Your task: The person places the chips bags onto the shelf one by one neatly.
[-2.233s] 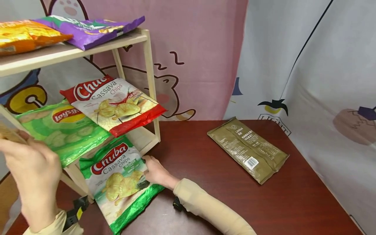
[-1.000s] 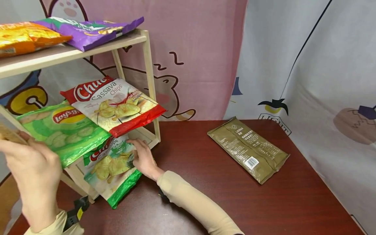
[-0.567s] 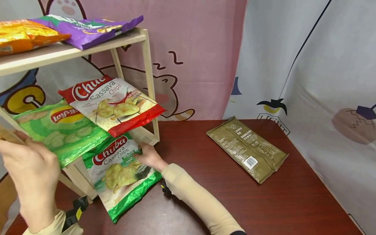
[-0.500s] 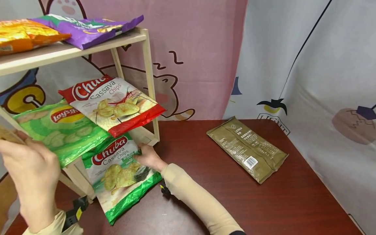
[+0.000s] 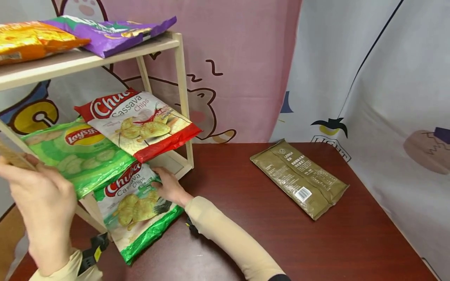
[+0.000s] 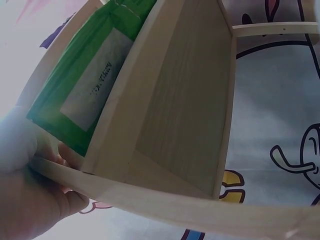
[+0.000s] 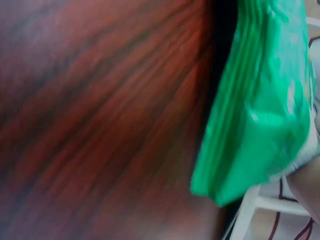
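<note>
My left hand (image 5: 45,195) grips a wooden upright (image 5: 14,156) of the shelf rack (image 5: 181,78) at the left edge; the left wrist view shows the fingers wrapped round that upright (image 6: 150,197). With my right hand (image 5: 170,187) I hold the right edge of a green and white bag of Chuba cassava chips (image 5: 137,214). The bag slants, its top end under the middle shelf at the lower level, its green bottom end (image 7: 260,135) out over the table. Above it, a green Lay's bag (image 5: 84,156) and a red Chuba bag (image 5: 151,125) overlap on the middle shelf and jut out.
Orange (image 5: 35,41) and purple (image 5: 112,35) snack bags lie on the top shelf. A brown LERNA packet (image 5: 299,177) rests at the right of the dark red table (image 5: 281,246). Printed cloth (image 5: 239,70) hangs behind.
My right hand has pushed the green Chuba bag in toward the rack, drawn it partly out, then shifted it left again. My left hand stays on the upright.
</note>
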Motion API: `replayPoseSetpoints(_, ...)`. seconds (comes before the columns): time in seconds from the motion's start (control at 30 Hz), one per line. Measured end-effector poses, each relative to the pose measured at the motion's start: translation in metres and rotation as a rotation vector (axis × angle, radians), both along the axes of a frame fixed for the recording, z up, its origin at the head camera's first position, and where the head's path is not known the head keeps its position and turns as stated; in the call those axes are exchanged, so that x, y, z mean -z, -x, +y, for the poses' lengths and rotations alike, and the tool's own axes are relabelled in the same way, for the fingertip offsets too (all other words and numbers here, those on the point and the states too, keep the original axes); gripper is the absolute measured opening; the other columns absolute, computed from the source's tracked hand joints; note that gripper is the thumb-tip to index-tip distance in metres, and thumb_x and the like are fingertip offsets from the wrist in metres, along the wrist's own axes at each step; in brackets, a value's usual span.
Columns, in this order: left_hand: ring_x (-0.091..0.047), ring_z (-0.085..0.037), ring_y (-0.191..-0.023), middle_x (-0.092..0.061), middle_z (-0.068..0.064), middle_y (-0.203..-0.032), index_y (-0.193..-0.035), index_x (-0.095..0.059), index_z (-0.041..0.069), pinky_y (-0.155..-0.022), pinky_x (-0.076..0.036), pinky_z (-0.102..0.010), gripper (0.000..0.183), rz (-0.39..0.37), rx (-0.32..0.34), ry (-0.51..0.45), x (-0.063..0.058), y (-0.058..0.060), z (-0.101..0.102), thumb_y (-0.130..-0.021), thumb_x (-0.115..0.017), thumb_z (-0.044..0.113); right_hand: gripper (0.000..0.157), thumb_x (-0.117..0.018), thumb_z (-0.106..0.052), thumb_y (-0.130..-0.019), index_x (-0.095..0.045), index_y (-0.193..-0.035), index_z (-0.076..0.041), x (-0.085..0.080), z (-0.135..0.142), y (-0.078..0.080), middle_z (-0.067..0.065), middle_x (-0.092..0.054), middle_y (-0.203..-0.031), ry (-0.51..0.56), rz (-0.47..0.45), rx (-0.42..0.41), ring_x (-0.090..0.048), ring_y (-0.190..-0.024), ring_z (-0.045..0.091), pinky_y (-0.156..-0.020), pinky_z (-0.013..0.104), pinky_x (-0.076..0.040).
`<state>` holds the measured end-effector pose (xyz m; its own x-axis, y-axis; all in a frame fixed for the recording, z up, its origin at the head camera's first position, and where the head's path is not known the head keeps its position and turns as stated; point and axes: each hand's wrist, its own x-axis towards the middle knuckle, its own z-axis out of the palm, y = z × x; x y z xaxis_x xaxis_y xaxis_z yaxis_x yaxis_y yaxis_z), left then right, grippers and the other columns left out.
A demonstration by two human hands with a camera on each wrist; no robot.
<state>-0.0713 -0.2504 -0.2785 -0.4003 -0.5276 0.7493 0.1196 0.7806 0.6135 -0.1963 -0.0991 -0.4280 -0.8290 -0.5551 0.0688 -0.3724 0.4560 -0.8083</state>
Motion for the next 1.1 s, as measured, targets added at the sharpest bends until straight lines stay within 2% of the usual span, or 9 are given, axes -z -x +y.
replayPoseSetpoints(0.1,-0.041,-0.052,-0.123,-0.035,-0.033,-0.141,-0.142,-0.018,-0.003,-0.107,-0.030,-0.053,0.050,0.012,0.010,-0.003,-0.001,0.000,0.000,-0.098,-0.030,0.018,0.058,-0.054,-0.023,-0.096,-0.030,-0.149,-0.019,0.001,0.001,0.003,0.000,-0.038,-0.151,-0.053,-0.110,-0.008,-0.038,-0.137,0.017,-0.107,0.032,-0.039)
replayPoseSetpoints(0.17,-0.041,-0.052,-0.123,-0.035,-0.033,-0.141,-0.142,-0.018,-0.004,-0.107,-0.030,-0.052,0.049,0.017,0.011,-0.001,-0.001,-0.001,-0.001,-0.098,-0.030,0.016,0.064,-0.056,-0.024,-0.095,-0.025,-0.151,-0.019,-0.001,0.001,0.002,0.001,-0.034,-0.153,-0.101,-0.135,-0.013,-0.035,-0.139,0.017,-0.109,0.032,-0.037)
replayPoseSetpoints(0.33,-0.042,-0.053,-0.119,-0.038,-0.035,-0.135,-0.141,-0.020,-0.002,-0.105,-0.032,-0.055,0.048,0.021,0.015,-0.016,-0.001,-0.002,0.000,-0.098,-0.030,0.016,0.062,-0.058,-0.026,-0.093,-0.030,-0.148,-0.018,-0.014,0.002,-0.014,0.006,-0.039,-0.145,-0.373,0.023,0.044,-0.043,-0.130,0.019,-0.098,0.029,-0.044)
replayPoseSetpoints(0.43,-0.044,-0.056,-0.111,-0.042,-0.039,-0.123,-0.139,-0.022,-0.001,-0.099,-0.033,-0.058,0.045,0.022,0.023,-0.018,0.000,-0.001,0.000,-0.099,-0.029,0.017,0.055,-0.056,-0.032,-0.093,-0.037,-0.144,-0.024,-0.018,0.005,-0.030,0.007,-0.043,-0.135,-0.564,0.119,0.108,-0.048,-0.115,0.022,-0.081,0.031,-0.046)
replayPoseSetpoints(0.5,-0.044,-0.058,-0.104,-0.042,-0.040,-0.112,-0.137,-0.023,0.000,-0.093,-0.033,-0.059,0.043,0.017,0.020,-0.013,0.000,0.000,0.000,-0.099,-0.029,0.017,0.052,-0.056,-0.037,-0.092,-0.039,-0.141,-0.028,-0.018,0.009,-0.038,0.009,-0.047,-0.127,-0.622,0.141,0.125,-0.051,-0.101,0.024,-0.071,0.033,-0.044)
replayPoseSetpoints(0.57,-0.044,-0.060,-0.101,-0.042,-0.040,-0.108,-0.137,-0.023,-0.001,-0.089,-0.032,-0.059,0.042,0.019,0.016,-0.009,-0.001,0.000,0.000,-0.099,-0.029,0.017,0.051,-0.058,-0.038,-0.092,-0.040,-0.139,-0.029,-0.016,0.014,-0.042,0.011,-0.050,-0.120,-0.606,0.140,0.116,-0.055,-0.090,0.025,-0.066,0.033,-0.044)
replayPoseSetpoints(0.67,-0.044,-0.062,-0.101,-0.042,-0.042,-0.106,-0.137,-0.024,-0.001,-0.089,-0.032,-0.059,0.043,0.015,0.009,-0.012,-0.001,0.000,0.000,-0.098,-0.030,0.018,0.053,-0.063,-0.033,-0.090,-0.041,-0.137,-0.025,-0.011,0.021,-0.041,0.011,-0.052,-0.113,-0.505,0.131,0.068,-0.059,-0.085,0.024,-0.067,0.032,-0.048)
replayPoseSetpoints(0.87,-0.043,-0.061,-0.110,-0.041,-0.044,-0.124,-0.140,-0.021,-0.001,-0.096,-0.032,-0.061,0.048,-0.005,-0.006,0.002,0.000,-0.001,0.000,-0.098,-0.030,0.019,0.051,-0.062,-0.012,-0.090,-0.046,-0.137,-0.013,-0.004,0.019,-0.029,0.009,-0.052,-0.125,-0.292,0.180,0.007,-0.056,-0.103,0.018,-0.080,0.023,-0.046)
replayPoseSetpoints(1.1,-0.041,-0.049,-0.123,-0.034,-0.032,-0.143,-0.142,-0.018,-0.005,-0.108,-0.031,-0.051,0.049,0.016,0.014,0.028,0.000,0.000,-0.001,-0.099,-0.029,0.015,0.051,-0.062,-0.009,-0.089,-0.047,-0.137,-0.012,-0.011,0.000,-0.016,0.006,-0.054,-0.132,-0.218,0.147,0.070,-0.052,-0.118,0.017,-0.089,0.020,-0.044)
